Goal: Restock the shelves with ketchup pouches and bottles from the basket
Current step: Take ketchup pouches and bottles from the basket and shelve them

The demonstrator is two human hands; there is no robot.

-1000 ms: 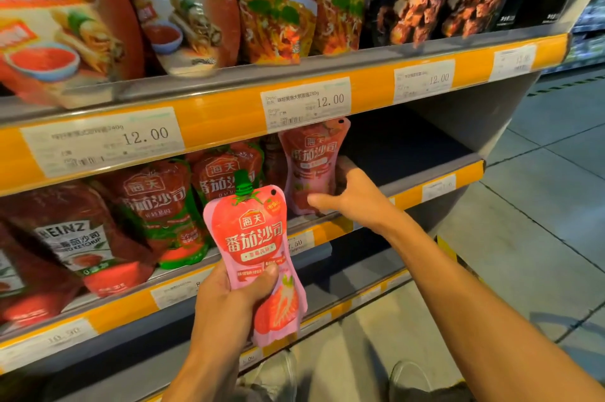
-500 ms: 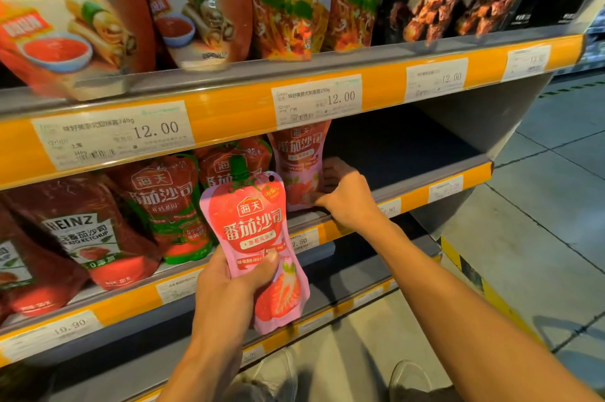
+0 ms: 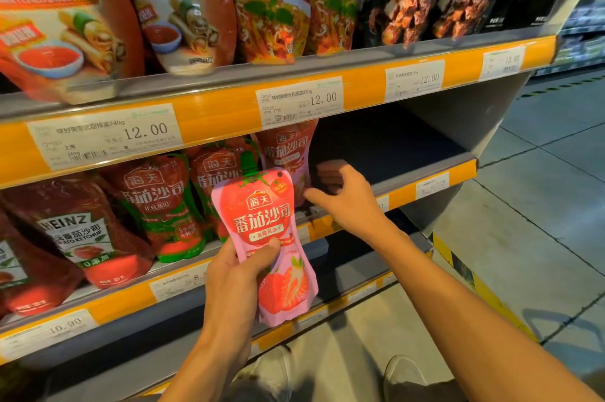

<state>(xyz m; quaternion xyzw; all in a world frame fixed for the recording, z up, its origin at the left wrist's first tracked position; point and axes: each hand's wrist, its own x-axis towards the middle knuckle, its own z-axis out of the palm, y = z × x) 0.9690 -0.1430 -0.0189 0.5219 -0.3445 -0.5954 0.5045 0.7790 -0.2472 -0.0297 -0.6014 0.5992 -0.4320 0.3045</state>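
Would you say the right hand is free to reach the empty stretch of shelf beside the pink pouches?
Probably yes. The right hand holds nothing and hovers at the shelf edge, with bare shelf just behind it. The pink pouch in the left hand sits lower left, out of the way.

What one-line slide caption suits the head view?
Left hand holds a pink ketchup pouch while right hand reaches beside the shelved pink pouch.

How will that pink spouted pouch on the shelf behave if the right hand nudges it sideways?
Probably floppy: the pink pouch on the shelf is a soft film bag, like the one the left hand grips. It stands upright on a narrow base, so a push from the right hand may tip it toward the bare shelf. The glossy film looks somewhat slippery.
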